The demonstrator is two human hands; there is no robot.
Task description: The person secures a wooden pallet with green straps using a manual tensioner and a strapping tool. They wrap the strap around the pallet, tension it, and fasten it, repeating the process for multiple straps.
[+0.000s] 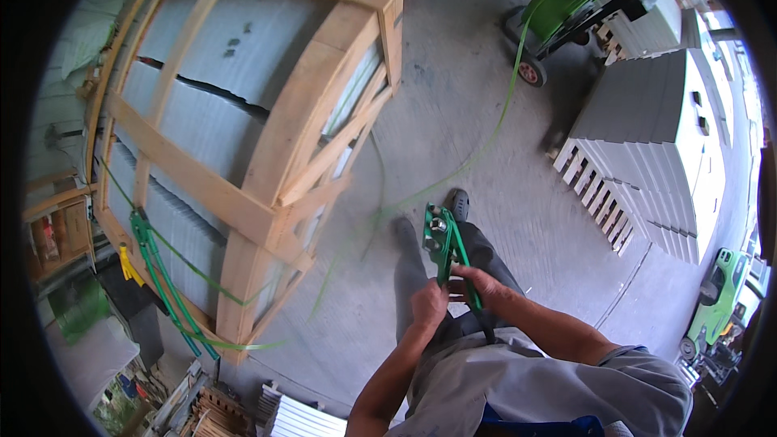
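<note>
In front of my body I hold a green metal strapping tensioner (441, 236) with two handles, its head pointing away from me. My left hand (429, 305) is closed round one handle. My right hand (479, 285) grips the tool beside it, its fingers curled in from the right. To my left, a large wooden crate (267, 146) has a loose green strap (202, 275) hanging across its near end. A long-handled green tool (154, 263), perhaps a sealer, rests against that end. Beside it is a yellow-handled tool (129, 263), its kind unclear.
A wheeled reel of green strapping (562, 4) stands far right, its strap trailing over the floor towards the crate. Grey-white panels (639, 137) are stacked on a pallet (595, 198) at right. A green vehicle (716, 295) is at the right edge. Wooden pallets (214, 413) lie lower left.
</note>
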